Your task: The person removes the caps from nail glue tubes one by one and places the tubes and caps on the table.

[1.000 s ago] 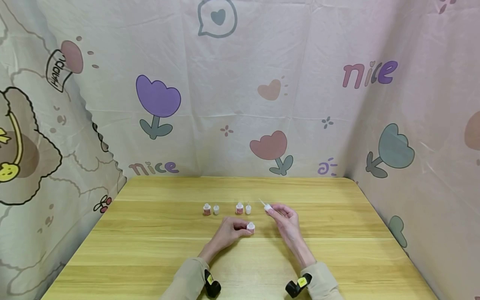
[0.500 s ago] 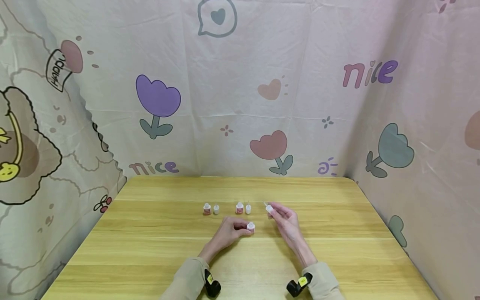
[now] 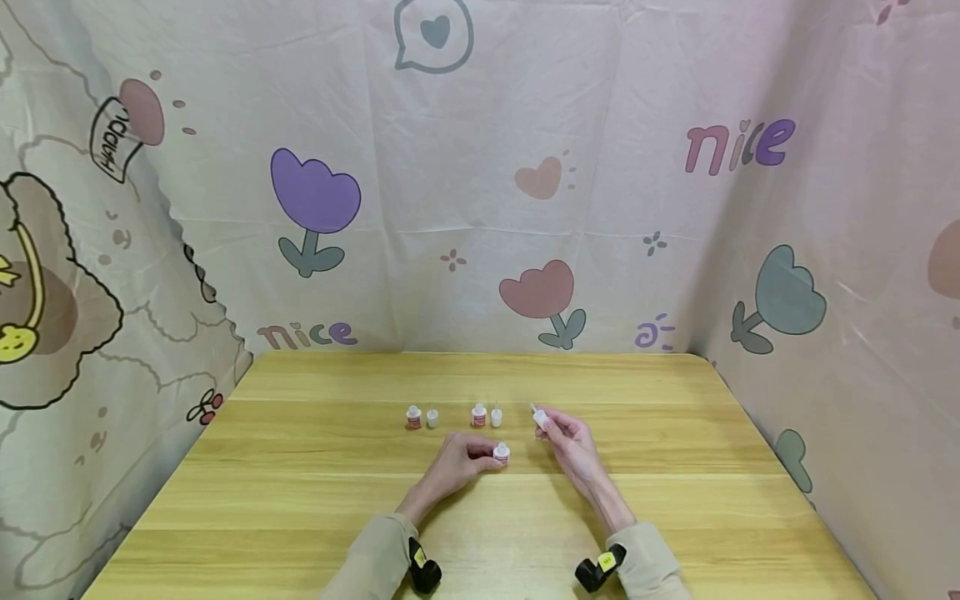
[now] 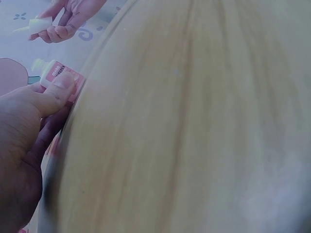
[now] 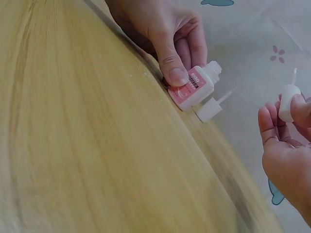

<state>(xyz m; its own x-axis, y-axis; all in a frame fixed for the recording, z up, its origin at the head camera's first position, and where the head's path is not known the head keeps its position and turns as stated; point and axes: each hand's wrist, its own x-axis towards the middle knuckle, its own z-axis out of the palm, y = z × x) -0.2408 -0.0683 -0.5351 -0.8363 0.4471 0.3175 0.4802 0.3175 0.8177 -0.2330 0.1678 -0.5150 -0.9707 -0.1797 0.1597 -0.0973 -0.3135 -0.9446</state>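
Note:
My left hand (image 3: 459, 460) pinches a small white bottle (image 3: 502, 455) with a pink label between thumb and fingers, low over the table. The bottle (image 5: 192, 90) has its neck uncovered in the right wrist view. To its right, my right hand (image 3: 576, 442) holds a white brush cap (image 3: 540, 418) between thumb and fingertips, clear of the table. The thin brush on this cap (image 5: 289, 103) points upward and away, apart from the bottle. In the left wrist view the thumb lies across the bottle's label (image 4: 58, 68), hiding part of it.
Behind my hands, two more uncapped bottles, one at the left (image 3: 414, 418) and one at the middle (image 3: 479, 416), stand on the wooden table (image 3: 337, 492). Each has a brush cap, left (image 3: 432, 419) and middle (image 3: 497, 418), upright beside it. A printed curtain (image 3: 450, 292) hangs behind the table.
My right hand has shifted slightly, and the cap in it has turned so its brush looks shorter and steeper. The left hand and bottle have stayed in place.

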